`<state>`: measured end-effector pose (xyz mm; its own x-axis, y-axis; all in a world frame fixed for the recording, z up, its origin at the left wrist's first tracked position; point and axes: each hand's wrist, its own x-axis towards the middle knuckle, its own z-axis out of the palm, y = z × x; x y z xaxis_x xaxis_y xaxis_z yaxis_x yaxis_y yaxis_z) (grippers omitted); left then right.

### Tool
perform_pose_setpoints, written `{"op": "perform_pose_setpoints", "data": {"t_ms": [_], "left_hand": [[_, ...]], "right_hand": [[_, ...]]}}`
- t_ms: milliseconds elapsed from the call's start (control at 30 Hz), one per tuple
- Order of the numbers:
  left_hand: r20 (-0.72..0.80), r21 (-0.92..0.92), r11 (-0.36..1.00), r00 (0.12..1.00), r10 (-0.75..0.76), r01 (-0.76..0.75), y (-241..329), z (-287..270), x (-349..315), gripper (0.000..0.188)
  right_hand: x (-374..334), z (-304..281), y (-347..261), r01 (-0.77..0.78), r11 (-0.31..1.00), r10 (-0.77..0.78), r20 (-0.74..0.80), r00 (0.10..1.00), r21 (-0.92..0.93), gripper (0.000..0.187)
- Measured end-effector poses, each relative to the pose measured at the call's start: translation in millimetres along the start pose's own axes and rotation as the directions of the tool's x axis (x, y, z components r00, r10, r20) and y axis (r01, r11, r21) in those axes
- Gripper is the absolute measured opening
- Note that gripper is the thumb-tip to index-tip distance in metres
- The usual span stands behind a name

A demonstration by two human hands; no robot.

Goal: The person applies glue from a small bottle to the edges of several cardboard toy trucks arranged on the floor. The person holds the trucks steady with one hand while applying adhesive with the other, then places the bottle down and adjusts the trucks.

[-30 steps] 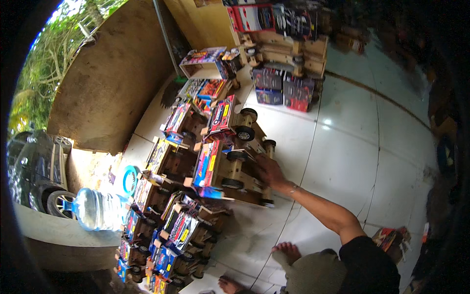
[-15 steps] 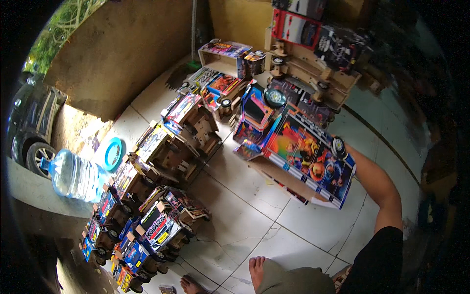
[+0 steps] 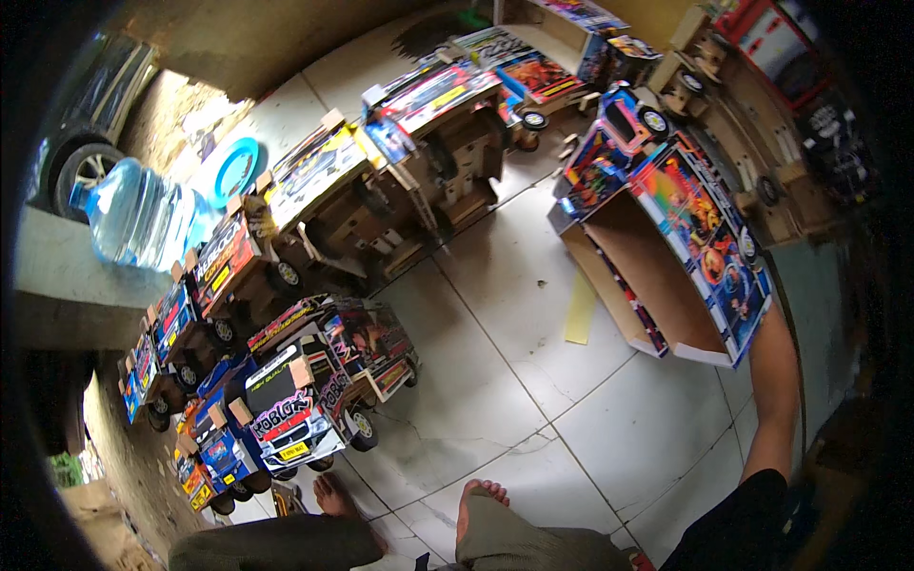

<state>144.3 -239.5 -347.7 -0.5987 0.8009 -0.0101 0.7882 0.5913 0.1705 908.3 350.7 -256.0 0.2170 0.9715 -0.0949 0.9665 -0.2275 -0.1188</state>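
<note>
A large wooden toy truck [image 3: 666, 247] with colourful printed sides hangs tilted above the white tiled floor [image 3: 533, 381], its open brown cargo box facing me. My right arm reaches up from the lower right, and my right hand [image 3: 773, 322] grips the truck's rear corner, mostly hidden behind it. My left hand is out of view. My bare feet [image 3: 476, 500] show at the bottom edge.
Several similar toy trucks stand in rows on the floor at left [image 3: 314, 381] and at the top centre [image 3: 428, 143]. More sit on a wooden rack [image 3: 771, 124] at the upper right. A big water jug [image 3: 133, 214], a blue round lid [image 3: 233, 169] and a parked car [image 3: 86, 124] are at far left. A yellow strip [image 3: 581, 306] lies on the tiles.
The truck stood on the floor with my right hand on it; it has since been lifted and tilted, and now hangs closer to me at the right.
</note>
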Motion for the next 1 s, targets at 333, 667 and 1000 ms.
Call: {"op": "perform_pose_setpoints", "data": {"t_ms": [333,667,1000], "left_hand": [[0.021,0.028,0.999,0.999,-0.036,0.035,-5.1,-10.9,-19.5,0.041],[0.010,0.036,0.998,0.998,-0.059,0.058,-6.4,-6.3,-17.1,0.041],[-0.013,0.004,0.999,0.999,-0.052,0.052,-10.1,5.3,-3.1,0.040]], "right_hand": [[3.1,11.4,27.5,-0.038,0.994,0.035,-0.033,0.999,-0.102,0.019],[-31.1,-3.0,57.7,-0.050,0.985,0.033,-0.102,0.994,-0.166,0.020],[-219.1,28.4,50.5,0.066,0.997,-0.075,-0.416,0.906,-0.037,0.023]]}}
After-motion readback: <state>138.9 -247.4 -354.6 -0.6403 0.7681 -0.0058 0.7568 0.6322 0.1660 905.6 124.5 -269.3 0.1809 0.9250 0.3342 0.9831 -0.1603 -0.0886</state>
